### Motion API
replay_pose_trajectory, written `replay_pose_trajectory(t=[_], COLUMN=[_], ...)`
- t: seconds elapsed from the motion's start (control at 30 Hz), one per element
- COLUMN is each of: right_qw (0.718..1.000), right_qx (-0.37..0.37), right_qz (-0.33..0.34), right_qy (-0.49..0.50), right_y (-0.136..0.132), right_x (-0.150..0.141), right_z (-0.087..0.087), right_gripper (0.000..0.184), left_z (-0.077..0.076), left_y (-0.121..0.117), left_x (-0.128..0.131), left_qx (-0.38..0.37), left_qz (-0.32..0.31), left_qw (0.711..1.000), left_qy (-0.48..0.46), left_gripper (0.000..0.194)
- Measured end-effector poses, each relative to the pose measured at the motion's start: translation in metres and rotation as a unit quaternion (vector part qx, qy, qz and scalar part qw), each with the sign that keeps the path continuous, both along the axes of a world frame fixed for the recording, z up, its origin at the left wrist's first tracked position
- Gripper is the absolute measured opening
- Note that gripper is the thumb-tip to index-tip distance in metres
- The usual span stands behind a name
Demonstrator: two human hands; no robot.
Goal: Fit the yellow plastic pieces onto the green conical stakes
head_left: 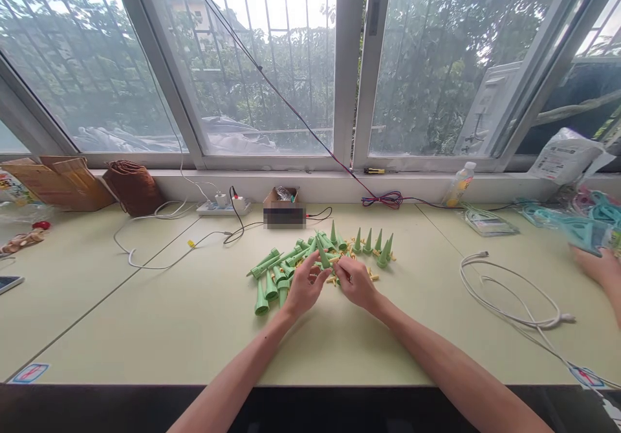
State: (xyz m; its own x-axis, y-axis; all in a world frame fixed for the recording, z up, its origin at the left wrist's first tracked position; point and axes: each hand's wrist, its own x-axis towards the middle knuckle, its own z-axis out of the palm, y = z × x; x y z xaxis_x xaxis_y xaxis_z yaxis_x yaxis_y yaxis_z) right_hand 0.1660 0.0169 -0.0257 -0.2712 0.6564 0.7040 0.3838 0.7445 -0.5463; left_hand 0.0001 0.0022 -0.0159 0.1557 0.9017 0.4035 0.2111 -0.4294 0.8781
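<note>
My left hand (pixel 303 288) is closed around a green plant watering spike (pixel 323 255), its tip pointing up. Close beside it, my right hand (pixel 358 283) pinches a small yellow valve (pixel 334 260) at the side of that spike; the fingers hide most of this part. Left of my hands lies a heap of loose green spikes (pixel 270 287), several with their hollow ends showing. Behind my right hand, several green spikes (pixel 368 241) stand point-up with yellow valves at their bases. More yellow T-shaped valves (pixel 373 277) lie around my right fingers.
A small open box (pixel 284 200) and a power strip (pixel 222 208) sit near the sill. A coiled white cable (pixel 509 320) lies to the right, below a bottle (pixel 460 186). Another person's hand (pixel 594 265) touches bagged teal items at the far right.
</note>
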Motion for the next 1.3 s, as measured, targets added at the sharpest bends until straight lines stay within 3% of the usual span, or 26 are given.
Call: replay_pose_trajectory(t=[0.67,1.3], right_qw=[1.000,0.999], right_qx=[0.001,-0.022], right_qz=[-0.020,-0.024], right_qy=[-0.004,0.014], right_y=[-0.0032,-0.0032], right_x=[-0.0019,-0.0031], right_z=[0.0006,-0.0020], right_gripper=[0.039,0.040], left_z=[0.0062,0.0086], left_y=[-0.0052,-0.0071], left_x=[0.0012,0.0010], left_qx=[0.054,0.108], left_qz=[0.031,0.047], left_qw=[0.998,0.991], left_qy=[0.012,0.062], left_gripper=[0.028,0.025])
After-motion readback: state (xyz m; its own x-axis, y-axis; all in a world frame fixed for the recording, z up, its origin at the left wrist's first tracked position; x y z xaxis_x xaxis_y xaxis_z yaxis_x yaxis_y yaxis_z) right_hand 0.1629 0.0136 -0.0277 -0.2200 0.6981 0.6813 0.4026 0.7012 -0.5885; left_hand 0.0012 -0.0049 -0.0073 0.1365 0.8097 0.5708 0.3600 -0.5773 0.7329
